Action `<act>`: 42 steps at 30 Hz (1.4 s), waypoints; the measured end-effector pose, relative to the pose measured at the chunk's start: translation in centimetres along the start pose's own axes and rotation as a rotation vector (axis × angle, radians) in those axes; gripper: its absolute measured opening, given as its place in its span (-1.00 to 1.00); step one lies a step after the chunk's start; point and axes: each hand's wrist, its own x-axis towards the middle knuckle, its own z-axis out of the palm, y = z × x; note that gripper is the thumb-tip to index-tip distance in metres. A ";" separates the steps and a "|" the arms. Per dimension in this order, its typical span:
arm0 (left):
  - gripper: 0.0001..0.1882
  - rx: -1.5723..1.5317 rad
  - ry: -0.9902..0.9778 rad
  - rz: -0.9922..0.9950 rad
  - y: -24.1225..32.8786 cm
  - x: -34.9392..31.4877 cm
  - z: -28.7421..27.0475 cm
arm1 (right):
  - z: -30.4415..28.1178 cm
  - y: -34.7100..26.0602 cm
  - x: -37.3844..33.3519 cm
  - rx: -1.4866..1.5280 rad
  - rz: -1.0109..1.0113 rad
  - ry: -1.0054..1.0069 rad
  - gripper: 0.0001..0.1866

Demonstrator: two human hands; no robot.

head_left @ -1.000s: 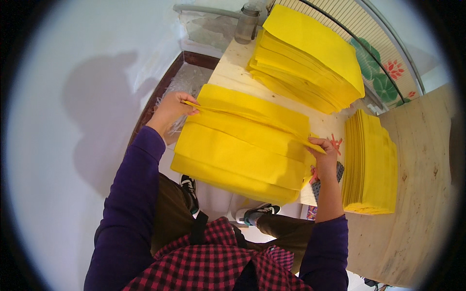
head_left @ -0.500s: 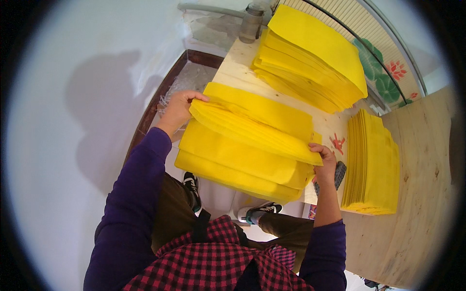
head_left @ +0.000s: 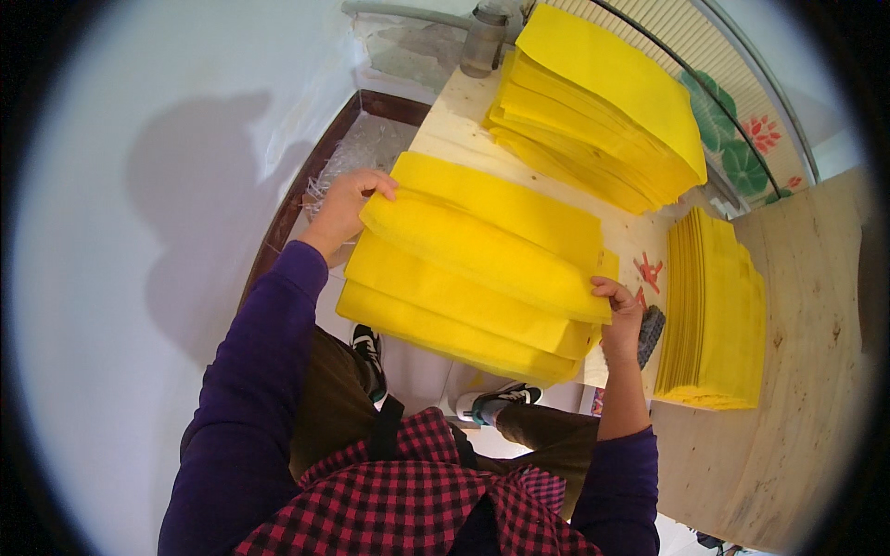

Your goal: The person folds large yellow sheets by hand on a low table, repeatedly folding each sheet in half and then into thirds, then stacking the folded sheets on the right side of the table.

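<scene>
In front of me lies a spread pile of yellow cloth sheets (head_left: 445, 320), felt-like, overlapping in steps at the table's near edge. Across its middle runs a yellow cloth sheet (head_left: 482, 255), its smooth face up and slightly bowed. My left hand (head_left: 357, 202) pinches its left end, thumb hidden under the cloth. My right hand (head_left: 619, 313) grips its right end with bent fingers. Whether one layer or several are between the fingers is hard to tell. Small red plastic pieces (head_left: 650, 271) and a dark grey ridged object (head_left: 652, 334) lie beside my right hand.
A tall yellow cloth stack (head_left: 607, 102) stands at the back of the wooden table (head_left: 454, 120), near a see-through bottle (head_left: 483, 42). Another yellow stack (head_left: 714, 315) is at the right, before a wooden board (head_left: 797, 371). A white wall (head_left: 102, 306) closes the left.
The held cloth has turned: its several layered edges showed before, and now a smooth face is up. Both hands keep their grip at the two ends with little movement.
</scene>
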 end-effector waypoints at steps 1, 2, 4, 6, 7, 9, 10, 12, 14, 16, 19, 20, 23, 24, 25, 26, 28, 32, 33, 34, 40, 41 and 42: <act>-0.87 -0.016 -0.007 0.016 -0.1 -0.1 0.0 | 0.0 0.0 -0.2 -0.016 0.000 0.002 -0.86; -0.87 -0.031 -0.014 0.032 -0.1 -0.2 0.0 | 0.1 0.1 -0.4 -0.032 0.000 0.004 -0.86; -0.87 -0.043 -0.039 0.070 -0.2 -0.3 -0.1 | 0.2 0.2 -0.8 -0.056 -0.011 0.005 -0.86; -0.86 -0.023 -0.082 0.103 -0.2 -0.4 -0.3 | 0.3 0.3 -1.2 -0.056 -0.028 0.001 -0.86; -0.84 -0.032 -0.076 0.128 -0.1 -0.4 -0.4 | 0.3 0.4 -1.3 -0.060 -0.035 0.005 -0.85; -0.80 -0.016 -0.084 0.146 0.3 -0.5 -0.6 | 0.3 0.6 -1.5 -0.022 -0.027 0.002 -0.84; -0.78 0.023 -0.106 0.070 0.5 -0.6 -0.8 | 0.4 0.7 -1.5 -0.047 -0.052 0.000 -0.83; -0.73 0.108 -0.157 -0.071 0.9 -0.8 -1.5 | 0.4 0.9 -1.5 -0.049 -0.063 -0.002 -0.82; -0.69 0.056 -0.139 -0.080 1.1 -0.7 -2.3 | 0.4 1.0 -1.6 -0.070 -0.092 -0.008 -0.81; -0.68 0.069 -0.094 -0.027 1.3 -0.4 -3.0 | 0.4 1.0 -1.6 -0.070 -0.105 -0.006 -0.81; -0.69 0.200 -0.018 0.105 1.9 -0.2 -3.4 | 0.4 1.1 -1.6 -0.068 -0.107 -0.004 -0.81; -0.69 0.246 -0.008 0.157 2.3 -0.2 -3.0 | 0.3 1.1 -1.6 -0.071 -0.097 -0.001 -0.81; -0.63 0.338 -0.066 0.255 3.9 -0.4 -1.1 | 0.3 1.2 -1.5 -0.080 -0.110 -0.010 -0.82; -0.59 0.354 -0.081 0.308 4.5 -0.6 -0.2 | 0.2 1.3 -1.5 -0.072 -0.111 -0.015 -0.82; -0.57 0.414 -0.144 0.273 5.0 -0.8 0.6 | 0.2 1.4 -1.5 -0.087 -0.121 -0.014 -0.82; -0.54 0.467 -0.189 0.267 5.4 -0.9 1.5 | 0.1 1.4 -1.5 -0.091 -0.121 -0.012 -0.82; -0.50 0.536 -0.275 0.242 5.9 -1.2 2.4 | 0.1 1.5 -1.5 -0.093 -0.114 -0.017 -0.81; -0.49 0.523 -0.376 0.192 5.9 -1.6 3.1 | 0.3 1.3 -1.7 -0.103 -0.109 -0.007 -0.76; -0.49 0.501 -0.404 0.170 5.8 -1.7 3.1 | 0.5 1.3 -1.9 -0.095 -0.109 -0.001 -0.74; -0.50 0.487 -0.394 0.178 5.8 -1.8 3.2 | 0.5 1.1 -2.1 -0.166 -0.128 0.038 -0.73; -0.52 0.454 -0.385 0.159 5.9 -2.2 3.3 | 0.4 -0.3 -4.1 -0.154 0.027 0.257 -0.69; -0.53 0.454 -0.377 0.167 5.9 -2.2 3.2 | 0.4 -0.6 -4.4 -0.155 0.063 0.265 -0.70; -0.53 0.454 -0.370 0.175 5.9 -2.1 3.2 | 0.6 -0.6 -4.7 -0.102 0.030 0.261 -0.66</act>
